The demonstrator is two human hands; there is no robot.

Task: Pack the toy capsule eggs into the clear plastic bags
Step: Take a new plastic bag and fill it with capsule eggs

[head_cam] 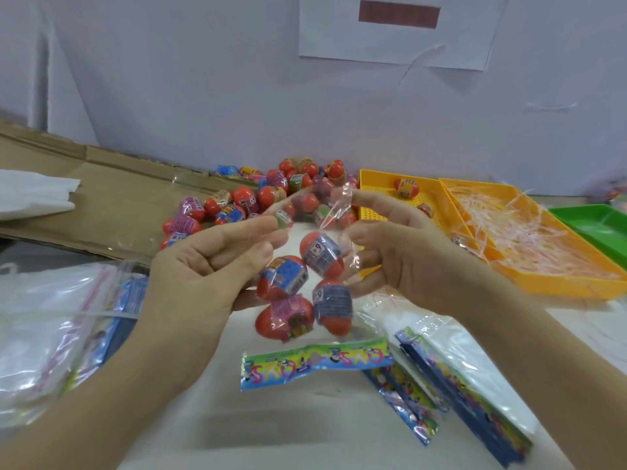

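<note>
head view: both hands hold a clear bag (pixel 334 212) up above the white table (pixel 210 418). the left hand (pixel 203 266) has its fingers curled, with thumb and fingertips pinching the bag's upper left edge. the right hand (pixel 400 252) pinches the upper right edge between forefinger and thumb, the other fingers bent beneath. four eggs (pixel 307 286) hang inside the bag, red shells with printed wrappers, two above and two below, touching one another. a printed header card (pixel 315 362) closes the bag's bottom end, just under the lowest eggs. behind the hands a loose pile of eggs (pixel 244 201) lies on the table against the wall, partly on a flattened sheet of cardboard (pixel 101 198). to the right of the pile stands a yellow tray (pixel 373 184) with an egg in it, and beside it an orange tray (pixel 549 283) filled with pale shredded strips (pixel 522 232). a green tray (pixel 597 225) sits at the far right. a stack of empty bags (pixel 468 388) with the same printed headers lies on the table under the right forearm, and more plastic bags (pixel 51 327) lie in a heap at the left. a white sheet (pixel 400 28) with a dark red bar hangs on the wall.
</note>
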